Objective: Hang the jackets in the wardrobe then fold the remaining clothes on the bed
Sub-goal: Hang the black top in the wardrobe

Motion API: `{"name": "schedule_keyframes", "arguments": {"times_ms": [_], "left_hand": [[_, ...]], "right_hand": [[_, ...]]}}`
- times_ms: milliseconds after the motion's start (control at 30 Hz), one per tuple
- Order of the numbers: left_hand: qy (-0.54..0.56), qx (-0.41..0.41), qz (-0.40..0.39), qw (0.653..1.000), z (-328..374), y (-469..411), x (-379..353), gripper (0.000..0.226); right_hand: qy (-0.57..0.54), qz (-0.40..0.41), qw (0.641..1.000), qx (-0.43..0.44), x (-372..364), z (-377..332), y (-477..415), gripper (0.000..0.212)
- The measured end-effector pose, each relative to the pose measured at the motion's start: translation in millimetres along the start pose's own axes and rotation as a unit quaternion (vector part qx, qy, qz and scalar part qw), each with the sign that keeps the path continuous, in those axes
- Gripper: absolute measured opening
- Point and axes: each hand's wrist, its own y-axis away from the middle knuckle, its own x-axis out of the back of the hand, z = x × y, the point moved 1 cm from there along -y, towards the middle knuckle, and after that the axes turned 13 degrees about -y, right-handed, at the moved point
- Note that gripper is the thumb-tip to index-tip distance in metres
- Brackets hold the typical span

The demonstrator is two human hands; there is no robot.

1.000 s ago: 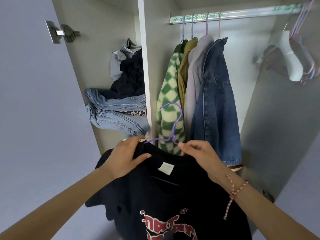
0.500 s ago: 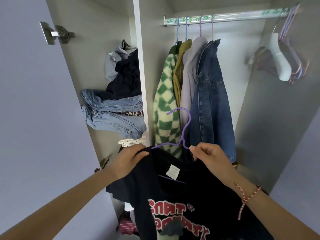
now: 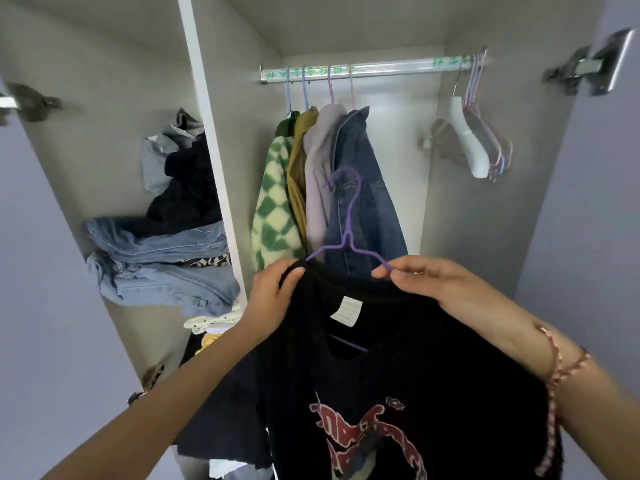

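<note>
A black top with a red print hangs on a purple wire hanger in front of the open wardrobe. My left hand grips the top's left shoulder over the hanger arm. My right hand pinches the right shoulder and the hanger's right arm. The hanger's hook points up, below the silver rail. On the rail hang a green checked jacket, a mustard one, a lilac one and a denim jacket.
Several empty hangers hang at the rail's right end, with bare rail between them and the jackets. The left compartment's shelf holds piled jeans and dark clothes. A white divider panel separates the compartments. Both doors stand open.
The top and hanger have risen and shifted right toward the hanging compartment. My view has tilted up and turned right, bringing the right door hinge into sight.
</note>
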Motion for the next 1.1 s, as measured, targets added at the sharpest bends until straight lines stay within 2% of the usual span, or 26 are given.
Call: {"name": "schedule_keyframes", "arguments": {"times_ms": [100,234,400,501,667,801,1001,1101], "left_hand": [[0.036,-0.025,0.005,0.999,33,-28,-14,0.028],[0.082,-0.055,-0.033,0.995,69,-61,-32,0.031],[0.135,-0.071,-0.109,0.982,119,-97,-48,0.036],[0.146,-0.076,-0.14,0.976,138,-112,-53,0.035],[0.112,-0.08,-0.109,0.984,141,-146,-46,0.034],[0.102,-0.057,-0.069,0.991,127,-159,-34,0.034],[0.019,-0.043,-0.04,0.998,94,-175,-1,0.038],[-0.001,-0.029,-0.024,0.999,85,-180,12,0.032]], "right_hand": [[-0.01,0.082,0.996,0.046,23,-41,10,0.017],[0.0,0.166,0.983,0.083,50,-80,1,0.016],[0.054,0.246,0.959,0.13,55,-82,-47,0.018],[0.06,0.294,0.935,0.188,59,-79,-82,0.026],[0.134,0.316,0.911,0.231,76,-75,-163,0.027],[0.194,0.295,0.912,0.208,96,-65,-219,0.024],[0.211,0.292,0.914,0.185,115,-85,-292,0.028],[0.192,0.313,0.911,0.188,117,-103,-316,0.026]]}}
